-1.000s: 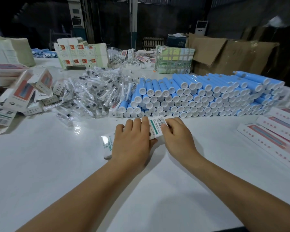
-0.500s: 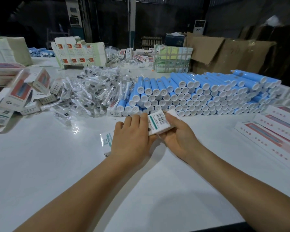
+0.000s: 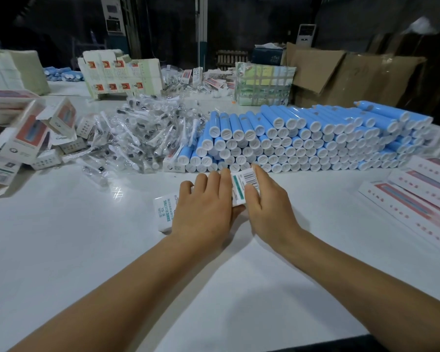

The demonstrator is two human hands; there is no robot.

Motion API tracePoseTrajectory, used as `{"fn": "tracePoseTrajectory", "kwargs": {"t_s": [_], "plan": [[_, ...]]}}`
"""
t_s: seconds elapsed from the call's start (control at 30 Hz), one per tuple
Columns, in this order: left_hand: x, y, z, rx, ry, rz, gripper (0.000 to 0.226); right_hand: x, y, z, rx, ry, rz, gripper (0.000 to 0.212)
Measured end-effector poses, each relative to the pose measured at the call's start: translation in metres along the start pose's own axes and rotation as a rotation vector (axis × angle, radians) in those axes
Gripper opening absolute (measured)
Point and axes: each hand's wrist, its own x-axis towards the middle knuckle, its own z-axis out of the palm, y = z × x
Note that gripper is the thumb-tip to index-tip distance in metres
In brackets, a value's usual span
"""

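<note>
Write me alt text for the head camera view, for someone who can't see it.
A left hand and right hand grip a small white carton with a barcode label over a white table. Behind them lie a stack of blue tubes and a pile of bagged brush heads.

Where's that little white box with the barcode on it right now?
Head view, centre of the table: the white box is held between the left hand and the right hand, just in front of the stack of blue tubes.
</note>
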Motion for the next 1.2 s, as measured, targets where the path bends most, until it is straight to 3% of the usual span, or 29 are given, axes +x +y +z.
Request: {"fn": "tracePoseTrajectory", "kwargs": {"t_s": [0.07,0.2,0.23,0.5,0.8,1.13,1.2], "plan": [[0.0,-0.001,0.001,0.013,0.004,-0.006,0.069,0.001,0.0,0.0,0.109,-0.013,0.095,0.041],[0.002,-0.004,0.002,-0.001,-0.003,-0.044,0.067,0.011,-0.004,-0.006,0.883,-0.056,0.454,0.03],[0.003,-0.006,0.002,-0.007,0.0,-0.05,0.068,0.013,-0.003,-0.008,0.968,-0.066,0.48,0.029],[0.001,-0.008,0.002,-0.039,0.101,-0.019,0.067,0.012,-0.003,-0.009,0.856,-0.041,0.466,0.035],[-0.001,-0.007,0.0,-0.082,0.15,-0.014,0.066,0.014,-0.002,-0.012,0.932,-0.038,0.462,0.035],[-0.004,0.0,-0.001,0.028,0.076,-0.016,0.072,0.01,-0.002,-0.005,0.917,0.018,0.486,0.037],[-0.004,-0.001,-0.001,0.027,0.075,-0.013,0.073,0.008,-0.003,-0.003,0.821,-0.001,0.441,0.04]]}}
